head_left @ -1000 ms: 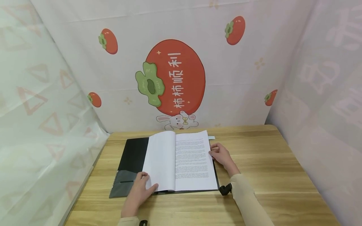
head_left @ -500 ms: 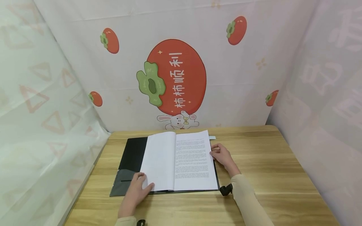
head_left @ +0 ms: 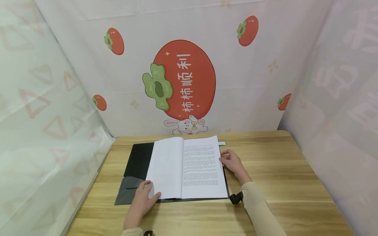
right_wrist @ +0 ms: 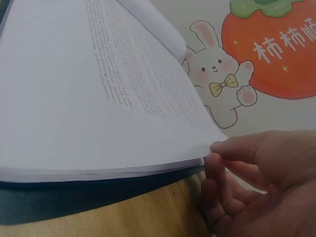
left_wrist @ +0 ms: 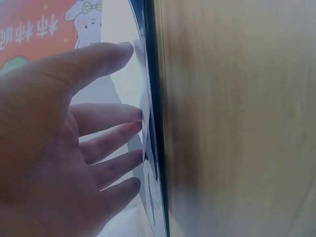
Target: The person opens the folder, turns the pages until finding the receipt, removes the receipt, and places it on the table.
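A black folder point(head_left: 139, 160) lies open on the table, holding a stack of white sheets. Its left page point(head_left: 166, 167) is blank and curves up toward the spine; the right page point(head_left: 201, 175) carries printed lines. My left hand point(head_left: 141, 199) rests at the lower left corner of the blank page, fingers spread and fairly straight, fingertips right at the sheet in the left wrist view. At the right edge of the printed page, my right hand point(head_left: 232, 162) pinches the sheet edge between thumb and index finger. The right wrist view shows the other fingers loosely curled below.
The wooden table point(head_left: 274, 167) extends right of the folder. A pale tab point(head_left: 221, 143) sticks out at the folder's upper right. Behind stands a white curtain point(head_left: 133, 72) with a printed persimmon and rabbit; further curtains hang on both sides.
My left hand has shifted slightly left, and the blank page's outer edge has moved left with it, covering more of the black cover. The right hand stays at the page edge.
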`<state>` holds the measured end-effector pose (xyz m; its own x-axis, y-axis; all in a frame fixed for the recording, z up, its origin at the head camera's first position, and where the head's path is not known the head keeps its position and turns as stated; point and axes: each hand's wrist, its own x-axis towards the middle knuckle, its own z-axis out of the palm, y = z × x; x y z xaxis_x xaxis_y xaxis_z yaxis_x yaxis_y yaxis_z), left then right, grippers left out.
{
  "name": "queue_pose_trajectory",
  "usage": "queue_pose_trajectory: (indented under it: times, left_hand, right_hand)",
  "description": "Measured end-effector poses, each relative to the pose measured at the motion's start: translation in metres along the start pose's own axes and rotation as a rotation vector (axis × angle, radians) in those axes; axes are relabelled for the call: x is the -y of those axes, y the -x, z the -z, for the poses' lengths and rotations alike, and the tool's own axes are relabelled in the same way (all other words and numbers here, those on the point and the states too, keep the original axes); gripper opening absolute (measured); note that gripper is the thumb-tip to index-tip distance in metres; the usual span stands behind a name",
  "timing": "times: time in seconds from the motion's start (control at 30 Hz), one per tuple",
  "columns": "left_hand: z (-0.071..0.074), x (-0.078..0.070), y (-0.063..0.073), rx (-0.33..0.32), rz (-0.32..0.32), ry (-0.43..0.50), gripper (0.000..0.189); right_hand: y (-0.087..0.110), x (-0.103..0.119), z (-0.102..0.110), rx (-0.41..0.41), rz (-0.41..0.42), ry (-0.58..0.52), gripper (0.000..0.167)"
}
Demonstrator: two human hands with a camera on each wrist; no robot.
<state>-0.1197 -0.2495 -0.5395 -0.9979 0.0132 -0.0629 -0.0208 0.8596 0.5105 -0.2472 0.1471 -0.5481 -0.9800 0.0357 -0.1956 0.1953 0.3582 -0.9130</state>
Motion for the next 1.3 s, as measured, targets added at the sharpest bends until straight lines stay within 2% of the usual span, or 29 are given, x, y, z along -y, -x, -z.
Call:
queue_pose_trajectory:
  times: [0.27,0.53,0.83,1.03,1.2,1.3]
  left_hand:
    - [0.000,-0.011,0.000,0.020,0.023,-0.004,0.072]
    - [-0.009,-0.018,-0.001,-0.012,0.018,0.041,0.077]
    - [-0.017,-0.031,-0.001,-0.141,-0.116,0.061,0.064]
    - [-0.029,-0.045,-0.002,-0.196,-0.218,0.043,0.055]
    - [-0.039,-0.055,-0.002,-0.201,-0.273,0.039,0.052]
    - [-0.043,-0.060,-0.002,-0.185,-0.265,0.048,0.053]
  right_hand:
    - [-0.005,-0.001,0.002,-0.007,0.001,-0.013,0.031]
    - [-0.008,-0.001,0.002,-0.004,0.005,-0.001,0.027]
    - [-0.007,-0.005,0.003,-0.006,0.001,0.005,0.028]
    - [-0.008,-0.006,0.002,-0.006,0.000,0.018,0.026]
    - [-0.006,-0.005,0.001,-0.003,0.000,0.027,0.026]
    - [-0.005,-0.005,0.002,-0.014,0.004,0.027,0.024]
